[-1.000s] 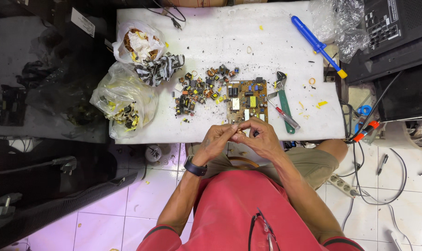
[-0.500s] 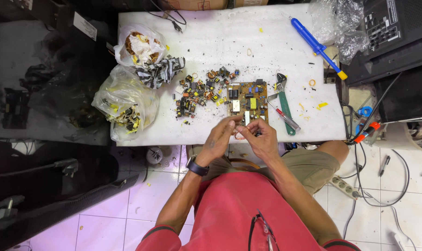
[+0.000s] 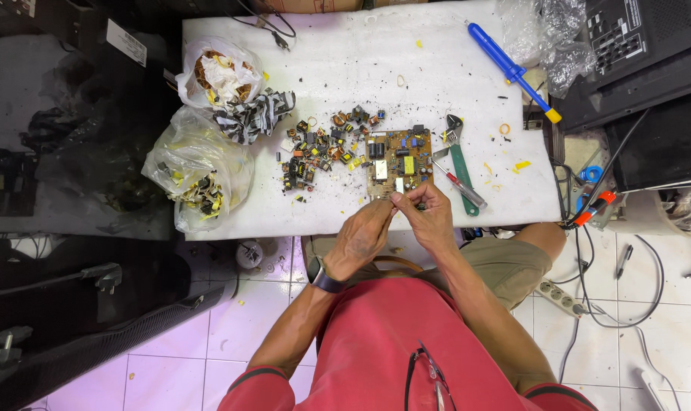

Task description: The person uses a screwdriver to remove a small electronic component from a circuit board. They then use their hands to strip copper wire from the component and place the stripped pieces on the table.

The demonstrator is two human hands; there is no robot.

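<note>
Your left hand (image 3: 366, 233) and right hand (image 3: 430, 215) met at the near edge of the brown rectangular circuit board (image 3: 398, 162) on the white foam-topped table (image 3: 345, 68). Both were pinched together on something tiny; honestly couldn't tell what. The board lay flat, with the scattered heap of small pulled-off electronic parts (image 3: 322, 148) just left of it and the green-handled adjustable wrench (image 3: 458, 157) plus the red-and-clear-handled screwdriver (image 3: 461, 185) just right.
</note>
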